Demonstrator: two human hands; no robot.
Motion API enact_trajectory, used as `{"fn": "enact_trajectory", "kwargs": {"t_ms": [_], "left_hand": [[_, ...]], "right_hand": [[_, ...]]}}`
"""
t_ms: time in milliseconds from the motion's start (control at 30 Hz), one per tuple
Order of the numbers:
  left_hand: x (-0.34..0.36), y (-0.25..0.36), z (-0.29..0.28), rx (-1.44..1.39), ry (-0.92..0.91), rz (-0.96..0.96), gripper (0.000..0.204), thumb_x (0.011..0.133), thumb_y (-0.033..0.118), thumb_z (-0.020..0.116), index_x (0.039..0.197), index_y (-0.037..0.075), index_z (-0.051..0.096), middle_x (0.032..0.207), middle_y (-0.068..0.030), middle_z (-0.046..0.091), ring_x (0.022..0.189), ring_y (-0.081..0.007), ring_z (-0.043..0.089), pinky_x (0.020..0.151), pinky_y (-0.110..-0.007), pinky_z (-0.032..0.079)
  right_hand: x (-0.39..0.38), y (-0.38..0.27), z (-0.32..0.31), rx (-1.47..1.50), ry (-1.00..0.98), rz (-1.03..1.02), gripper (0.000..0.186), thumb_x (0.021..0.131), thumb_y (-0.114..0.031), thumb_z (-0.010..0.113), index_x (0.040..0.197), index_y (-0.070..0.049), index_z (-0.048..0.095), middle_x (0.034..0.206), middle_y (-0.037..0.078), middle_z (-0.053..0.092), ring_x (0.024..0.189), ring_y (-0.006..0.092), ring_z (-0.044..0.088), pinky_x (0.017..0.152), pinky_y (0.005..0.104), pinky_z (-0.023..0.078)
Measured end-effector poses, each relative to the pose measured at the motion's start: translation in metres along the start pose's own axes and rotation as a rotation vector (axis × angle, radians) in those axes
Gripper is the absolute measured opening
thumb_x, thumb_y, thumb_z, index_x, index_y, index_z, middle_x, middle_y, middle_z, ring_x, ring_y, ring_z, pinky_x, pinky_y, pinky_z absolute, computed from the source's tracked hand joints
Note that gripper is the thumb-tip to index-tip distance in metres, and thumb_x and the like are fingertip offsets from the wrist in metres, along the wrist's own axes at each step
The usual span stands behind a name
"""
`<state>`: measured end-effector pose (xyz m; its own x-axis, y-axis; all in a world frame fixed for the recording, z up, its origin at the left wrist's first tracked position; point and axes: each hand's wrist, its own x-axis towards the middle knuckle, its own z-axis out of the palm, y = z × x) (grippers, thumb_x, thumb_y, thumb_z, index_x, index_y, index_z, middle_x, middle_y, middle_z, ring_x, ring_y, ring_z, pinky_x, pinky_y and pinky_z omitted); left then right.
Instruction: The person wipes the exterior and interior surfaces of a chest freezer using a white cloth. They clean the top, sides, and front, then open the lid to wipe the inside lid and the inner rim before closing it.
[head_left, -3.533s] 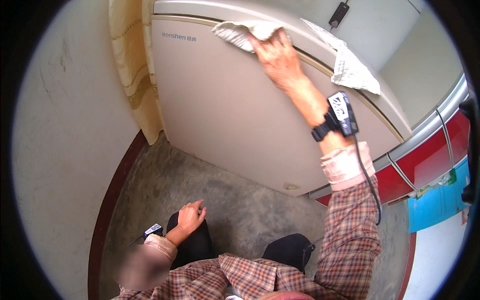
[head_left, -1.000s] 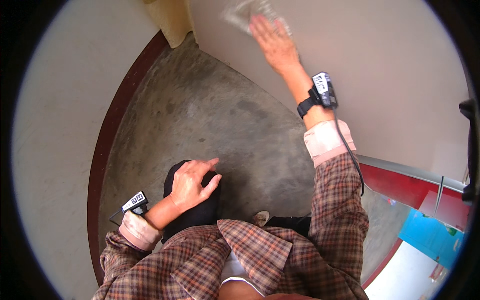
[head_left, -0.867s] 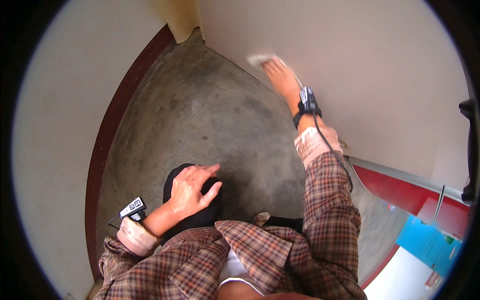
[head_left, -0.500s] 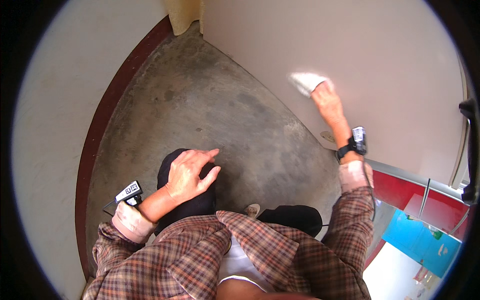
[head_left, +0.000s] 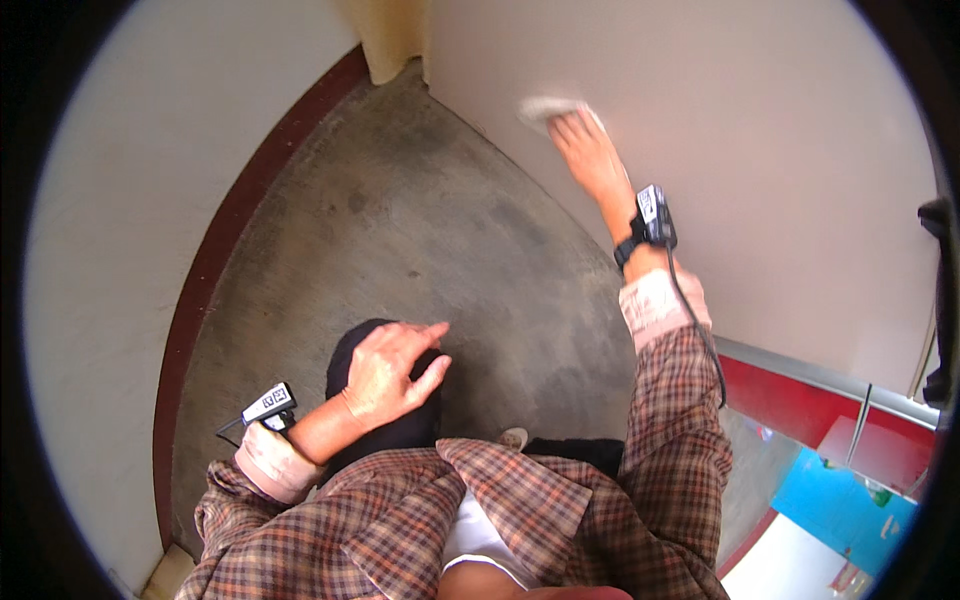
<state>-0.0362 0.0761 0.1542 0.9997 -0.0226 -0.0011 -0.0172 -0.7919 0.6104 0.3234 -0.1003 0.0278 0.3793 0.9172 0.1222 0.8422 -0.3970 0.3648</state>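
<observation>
My right hand (head_left: 592, 160) presses a white cloth (head_left: 549, 108) against a large pale, smooth panel (head_left: 760, 180). The cloth shows beyond the fingertips and is smeared by motion; the rest lies hidden under the fingers. Over my bent left knee (head_left: 352, 345), clad in dark cloth, rests my left hand (head_left: 385, 375), open and holding nothing, its thumb apart from the fingers.
Grey concrete floor (head_left: 400, 230) lies between the panel and a white wall (head_left: 110, 250) with a dark red base strip (head_left: 215, 270). A yellowish curtain (head_left: 395, 40) hangs at the far end. Red (head_left: 765, 390) and blue (head_left: 835, 500) surfaces show at the lower right.
My right hand and the white cloth have moved left and farther away along the panel. My left hand stays over the knee, with the view slightly shifted.
</observation>
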Motion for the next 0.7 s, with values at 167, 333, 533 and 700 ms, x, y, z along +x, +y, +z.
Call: {"fn": "enact_trajectory", "kwargs": {"t_ms": [167,333,533,700], "left_hand": [[0.002,0.001,0.000,-0.017,0.022,0.007,0.036,0.080,0.020,0.070,0.114,0.007,0.064,0.090,-0.0055,0.069,0.088,-0.0253,0.065,0.081,-0.037,0.050],[0.005,0.004,0.001,-0.015,0.004,-0.008,0.034,0.082,0.022,0.068,0.113,0.008,0.065,0.088,-0.0056,0.069,0.086,-0.0252,0.064,0.079,-0.037,0.050],[0.004,0.005,0.003,0.018,0.025,-0.009,0.033,0.084,0.025,0.065,0.113,0.008,0.064,0.087,-0.0074,0.069,0.084,-0.0278,0.064,0.077,-0.038,0.050],[0.017,0.021,0.005,0.072,0.036,0.008,0.033,0.084,0.026,0.066,0.111,0.007,0.065,0.083,-0.0087,0.068,0.081,-0.0291,0.063,0.075,-0.041,0.050]], "right_hand": [[-0.089,0.023,-0.008,0.124,0.124,0.036,0.033,0.078,-0.009,0.054,0.110,-0.007,0.063,0.108,0.008,0.061,0.117,0.0233,0.052,0.113,0.0410,0.029],[-0.167,0.081,-0.098,-0.069,0.337,0.199,0.030,0.080,-0.005,0.057,0.108,-0.008,0.068,0.109,0.011,0.062,0.110,0.0265,0.057,0.110,0.0507,0.033],[-0.185,0.146,-0.223,-0.194,0.415,0.601,0.056,0.079,0.001,0.052,0.134,-0.010,0.054,0.130,0.010,0.057,0.123,0.0284,0.050,0.105,0.0489,0.031],[-0.112,0.171,-0.253,-0.018,0.708,0.684,0.049,0.087,-0.013,0.055,0.136,-0.018,0.053,0.105,0.010,0.056,0.100,0.0324,0.051,0.097,0.0477,0.036]]}}
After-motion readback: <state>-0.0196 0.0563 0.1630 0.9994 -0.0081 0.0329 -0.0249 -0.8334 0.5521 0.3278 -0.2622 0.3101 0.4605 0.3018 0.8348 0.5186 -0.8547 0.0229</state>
